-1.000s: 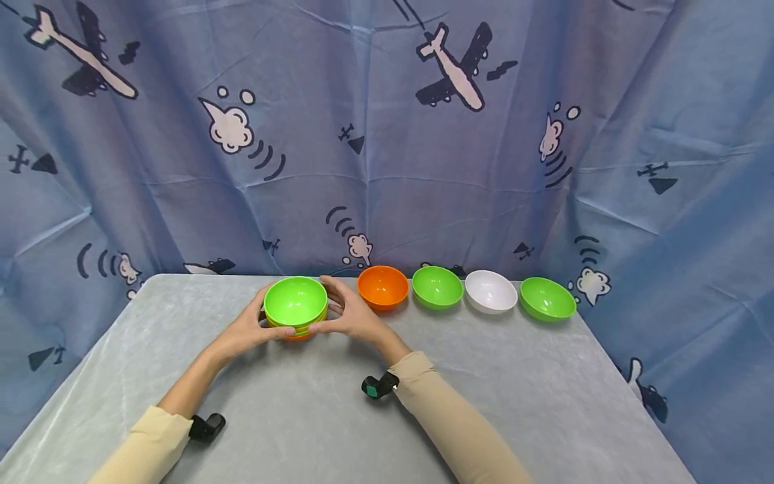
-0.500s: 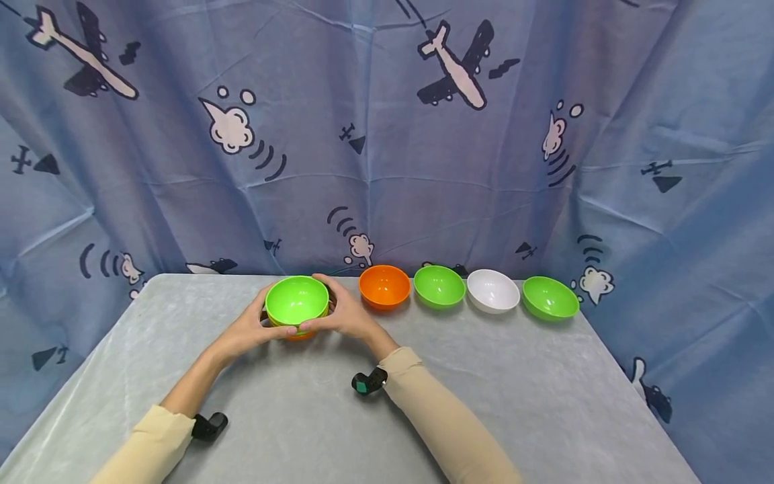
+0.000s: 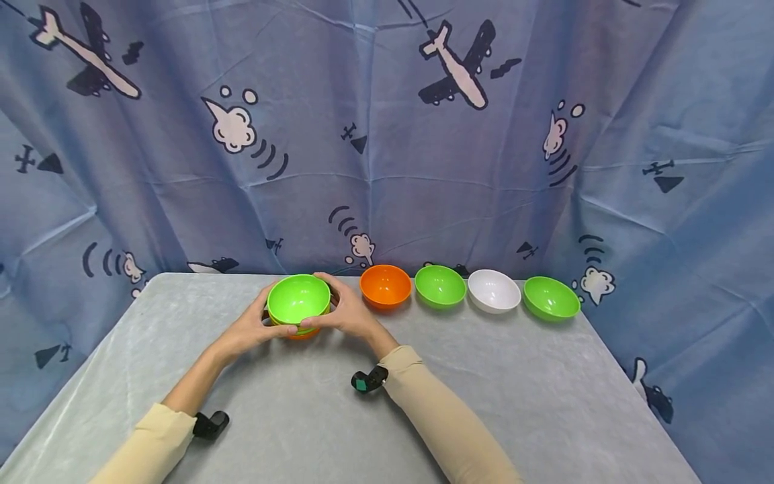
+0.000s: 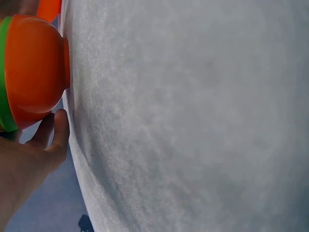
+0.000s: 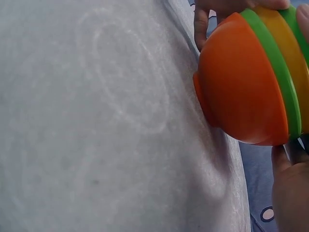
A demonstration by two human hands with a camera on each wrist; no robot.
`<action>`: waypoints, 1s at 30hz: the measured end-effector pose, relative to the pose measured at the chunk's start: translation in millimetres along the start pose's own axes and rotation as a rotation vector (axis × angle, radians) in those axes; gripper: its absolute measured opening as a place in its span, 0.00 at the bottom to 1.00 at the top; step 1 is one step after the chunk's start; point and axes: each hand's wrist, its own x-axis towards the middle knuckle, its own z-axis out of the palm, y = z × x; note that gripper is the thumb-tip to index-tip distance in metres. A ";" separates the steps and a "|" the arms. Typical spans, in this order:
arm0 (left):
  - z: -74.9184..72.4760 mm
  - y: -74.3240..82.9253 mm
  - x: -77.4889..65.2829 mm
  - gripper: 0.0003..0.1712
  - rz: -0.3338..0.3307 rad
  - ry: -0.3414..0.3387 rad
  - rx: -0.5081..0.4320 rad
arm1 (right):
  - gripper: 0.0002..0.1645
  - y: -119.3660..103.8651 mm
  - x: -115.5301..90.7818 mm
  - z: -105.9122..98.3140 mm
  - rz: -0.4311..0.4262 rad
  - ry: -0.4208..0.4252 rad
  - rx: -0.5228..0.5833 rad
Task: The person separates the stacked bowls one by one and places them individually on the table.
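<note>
A stack of nested bowls stands at the far left of the table, with a green bowl point(image 3: 297, 299) on top. In the right wrist view, an orange bowl point(image 5: 241, 82) forms the bottom, and a yellow bowl point(image 5: 287, 46) lies between green rims. My left hand point(image 3: 246, 329) grips the stack's left side, thumb across the front. From the right, my right hand point(image 3: 352, 314) holds it too, its thumb near the left thumb at the front. The orange base looks to be at the cloth; the left wrist view cannot settle whether it touches. Fingers behind the stack are partly hidden.
Right of the stack, along the table's back edge, runs a row: an orange bowl point(image 3: 385, 287), a green bowl point(image 3: 440, 286), a white bowl point(image 3: 494, 291) and another green bowl point(image 3: 551, 298). A patterned blue curtain point(image 3: 290, 134) hangs behind the cloth-covered table point(image 3: 302, 417).
My right hand has shifted slightly left around the stack, its thumb moving closer to the left thumb. The stack and left hand have stayed nearly in place.
</note>
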 end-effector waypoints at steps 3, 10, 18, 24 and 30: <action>0.8 0.0 0.3 0.57 0.001 0.002 0.003 | 0.55 -0.2 -0.4 -1.6 -0.004 0.018 -0.027; 1.2 0.5 -1.4 0.57 -0.018 0.010 0.028 | 0.54 -10.5 0.5 -5.8 -0.007 0.062 0.024; 1.7 2.9 -3.3 0.57 -0.046 -0.006 0.047 | 0.53 -20.2 -1.2 -18.7 -0.045 0.073 0.053; 2.5 5.1 -4.2 0.58 -0.073 -0.002 0.066 | 0.54 -33.1 -12.3 -33.3 -0.038 0.049 0.075; 0.8 5.3 -3.1 0.59 -0.082 -0.002 0.064 | 0.56 -32.9 -25.4 -53.9 -0.035 0.044 0.091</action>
